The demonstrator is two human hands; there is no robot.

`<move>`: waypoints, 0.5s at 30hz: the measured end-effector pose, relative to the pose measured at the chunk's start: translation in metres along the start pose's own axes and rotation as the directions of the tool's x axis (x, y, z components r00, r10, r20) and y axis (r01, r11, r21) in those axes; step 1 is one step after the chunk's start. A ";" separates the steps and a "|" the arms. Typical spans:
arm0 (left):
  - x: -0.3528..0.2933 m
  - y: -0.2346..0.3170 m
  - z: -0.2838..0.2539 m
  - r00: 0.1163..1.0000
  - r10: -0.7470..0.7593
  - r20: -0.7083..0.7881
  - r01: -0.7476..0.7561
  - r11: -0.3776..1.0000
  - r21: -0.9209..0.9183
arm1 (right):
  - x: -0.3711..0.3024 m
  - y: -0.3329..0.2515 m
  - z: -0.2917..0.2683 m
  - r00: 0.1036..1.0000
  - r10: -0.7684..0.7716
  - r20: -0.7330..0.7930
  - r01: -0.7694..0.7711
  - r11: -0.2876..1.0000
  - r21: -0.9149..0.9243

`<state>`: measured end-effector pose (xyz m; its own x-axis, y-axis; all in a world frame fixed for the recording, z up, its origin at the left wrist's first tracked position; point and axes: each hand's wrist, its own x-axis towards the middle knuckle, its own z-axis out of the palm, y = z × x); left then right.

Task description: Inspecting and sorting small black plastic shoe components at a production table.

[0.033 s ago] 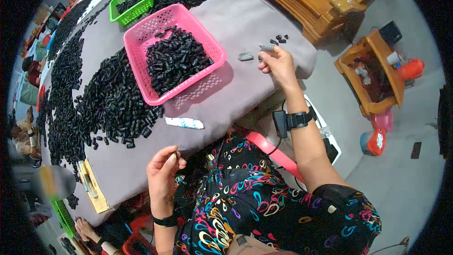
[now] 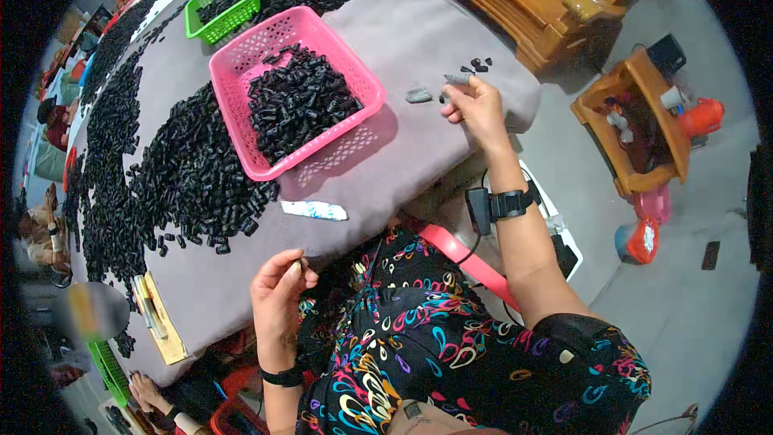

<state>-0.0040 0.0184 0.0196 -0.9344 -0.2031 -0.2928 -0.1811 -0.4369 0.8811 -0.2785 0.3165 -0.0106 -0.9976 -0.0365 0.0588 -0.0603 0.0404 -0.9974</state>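
Over the right part of the table, my right hand (image 2: 481, 115) is closed, with a small grey pointed piece (image 2: 457, 79) at its fingertips. A small dark spot shows by the thumb; I cannot tell what it is. A similar flat grey piece (image 2: 419, 96) lies on the cloth just left of that hand. My left hand (image 2: 278, 283) is held near the table's front edge in a pinch, with something tiny and dark between thumb and finger. Beyond the hands stands a pink basket (image 2: 302, 163) part-filled with short black cylindrical pieces (image 2: 296, 101).
Black pieces (image 2: 193, 165) lie heaped left of the basket. A green basket (image 2: 233, 26) stands farther back. Near the front edge lies a white-and-blue strip (image 2: 314, 209). A yellow board (image 2: 167, 338) lies at left; another person's hands (image 2: 145, 391) show below it. A wooden bench (image 2: 547, 0) stands behind.
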 end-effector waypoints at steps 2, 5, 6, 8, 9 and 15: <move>0.003 -0.002 0.000 1.000 -0.002 0.009 0.002 1.000 -0.003 | 0.002 -0.003 -0.007 0.999 -0.007 -0.040 0.007 1.000 0.018; 0.006 -0.004 0.002 1.000 -0.008 0.010 0.008 1.000 0.002 | 0.007 -0.002 -0.019 0.993 -0.044 -0.111 0.049 0.998 0.040; 0.006 -0.004 0.002 1.000 -0.018 -0.003 0.018 1.000 0.012 | 0.008 -0.002 -0.021 0.988 -0.070 -0.140 0.077 0.996 0.045; 0.007 -0.004 0.003 1.000 -0.022 -0.007 0.023 1.000 0.015 | 0.010 -0.005 -0.024 0.985 -0.075 -0.153 0.078 0.997 0.015; 0.007 -0.004 0.003 1.000 -0.026 -0.011 0.026 1.000 0.014 | 0.009 -0.007 -0.024 0.987 -0.073 -0.140 0.069 0.997 -0.030; 0.010 0.000 0.012 1.000 -0.031 -0.003 0.031 0.999 0.010 | 0.027 -0.009 -0.043 0.974 -0.146 -0.172 0.125 0.984 -0.129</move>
<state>-0.0173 0.0267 0.0208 -0.9274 -0.1917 -0.3212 -0.2133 -0.4344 0.8751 -0.3068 0.3584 0.0022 -0.9690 0.1300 0.2103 -0.1881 0.1640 -0.9684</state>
